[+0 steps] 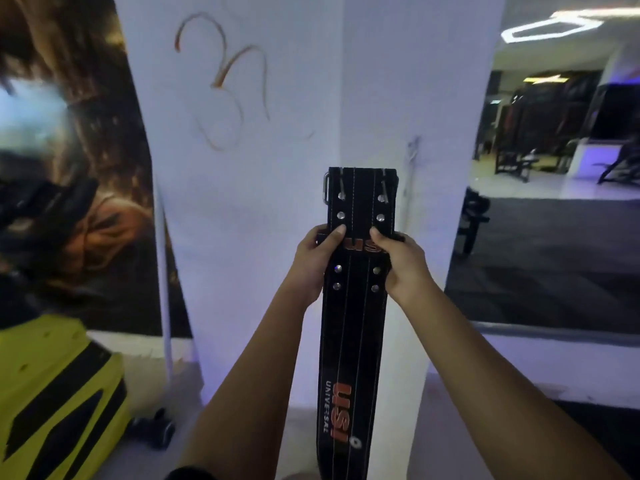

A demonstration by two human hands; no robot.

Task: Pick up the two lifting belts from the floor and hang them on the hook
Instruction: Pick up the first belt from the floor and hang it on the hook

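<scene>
A black lifting belt (355,327) with white stitching, metal rivets and orange "USI" lettering hangs upright in front of a white pillar (277,168). Its buckle end is at the top, with a metal buckle showing at the upper left edge. My left hand (317,261) grips the belt's left edge and my right hand (403,265) grips its right edge, both just below the buckle end, thumbs on the front. A thin metal hook or wire (412,150) shows on the pillar just up and right of the belt's top. No second separate belt is visible.
A yellow and black machine (52,403) stands at the lower left, with a small dark object (152,427) on the floor beside it. A poster (79,202) covers the wall at the left. A mirror (554,168) at the right reflects gym equipment.
</scene>
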